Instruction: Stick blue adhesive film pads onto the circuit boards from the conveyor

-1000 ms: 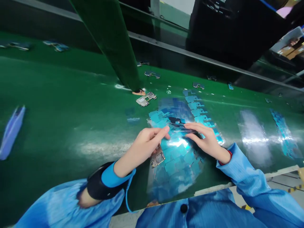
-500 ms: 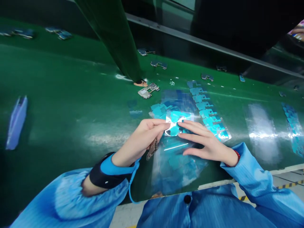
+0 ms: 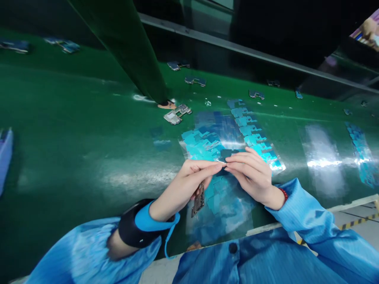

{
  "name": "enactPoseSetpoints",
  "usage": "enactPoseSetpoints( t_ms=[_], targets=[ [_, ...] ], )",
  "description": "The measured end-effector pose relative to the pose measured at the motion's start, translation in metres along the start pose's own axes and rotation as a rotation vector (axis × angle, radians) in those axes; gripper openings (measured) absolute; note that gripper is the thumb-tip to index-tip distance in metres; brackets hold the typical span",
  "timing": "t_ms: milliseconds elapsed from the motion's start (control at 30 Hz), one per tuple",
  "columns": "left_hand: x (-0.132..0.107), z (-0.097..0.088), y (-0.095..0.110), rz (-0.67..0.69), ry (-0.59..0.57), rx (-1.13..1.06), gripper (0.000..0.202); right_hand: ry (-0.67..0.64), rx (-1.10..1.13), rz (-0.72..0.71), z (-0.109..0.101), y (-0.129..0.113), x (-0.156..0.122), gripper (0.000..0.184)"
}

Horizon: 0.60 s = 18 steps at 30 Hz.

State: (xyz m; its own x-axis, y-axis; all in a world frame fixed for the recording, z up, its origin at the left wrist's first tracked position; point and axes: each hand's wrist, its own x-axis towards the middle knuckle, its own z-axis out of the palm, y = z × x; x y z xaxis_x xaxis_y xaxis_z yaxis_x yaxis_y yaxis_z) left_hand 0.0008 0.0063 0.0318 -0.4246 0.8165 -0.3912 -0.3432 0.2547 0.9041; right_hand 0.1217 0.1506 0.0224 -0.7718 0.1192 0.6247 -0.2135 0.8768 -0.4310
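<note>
My left hand (image 3: pixel 198 173) is closed, with a small brown circuit board (image 3: pixel 197 200) held under its curled lower fingers. Its thumb and index finger pinch the edge of a thin blue film piece (image 3: pixel 229 153). Against those fingertips, my right hand (image 3: pixel 250 171) pinches at the same film, which shows partly edge-on. Beneath both hands lie clear sheets carrying blue film cutouts (image 3: pixel 199 144). To the right of them is another sheet with a column of cutouts (image 3: pixel 250 130).
A silvery circuit board (image 3: pixel 174 116) lies by the foot of a green post (image 3: pixel 148 59). Several boards (image 3: pixel 195 81) are spread along the back of the green table (image 3: pixel 74 118). A purple object (image 3: pixel 4 157) is at the left edge, more film (image 3: pixel 363 154) at the right.
My right hand's spread fingers have drawn together into a pinch beside the left fingertips. Both hands are slightly lower in view, and the film has tilted from flat towards edge-on.
</note>
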Motion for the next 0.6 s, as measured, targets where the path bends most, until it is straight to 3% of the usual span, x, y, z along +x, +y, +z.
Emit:
enactPoseSetpoints(
  t_ms=[167,300,467,600],
  targets=[
    [0.001,0.0,-0.001,-0.006,0.06,-0.067,0.026,-0.059,0.051,-0.007,-0.004,-0.002,0.003,0.011],
    [0.002,-0.001,0.001,-0.016,0.206,-0.074,0.025,-0.092,0.232,0.038,-0.016,-0.016,0.006,0.009],
    [0.008,-0.007,0.004,-0.075,0.364,0.049,0.04,0.067,0.564,0.352,-0.031,-0.025,0.009,0.009],
    [0.004,-0.012,0.011,0.079,0.501,0.254,0.056,0.031,0.614,0.547,-0.031,-0.017,0.014,0.012]
  ],
)
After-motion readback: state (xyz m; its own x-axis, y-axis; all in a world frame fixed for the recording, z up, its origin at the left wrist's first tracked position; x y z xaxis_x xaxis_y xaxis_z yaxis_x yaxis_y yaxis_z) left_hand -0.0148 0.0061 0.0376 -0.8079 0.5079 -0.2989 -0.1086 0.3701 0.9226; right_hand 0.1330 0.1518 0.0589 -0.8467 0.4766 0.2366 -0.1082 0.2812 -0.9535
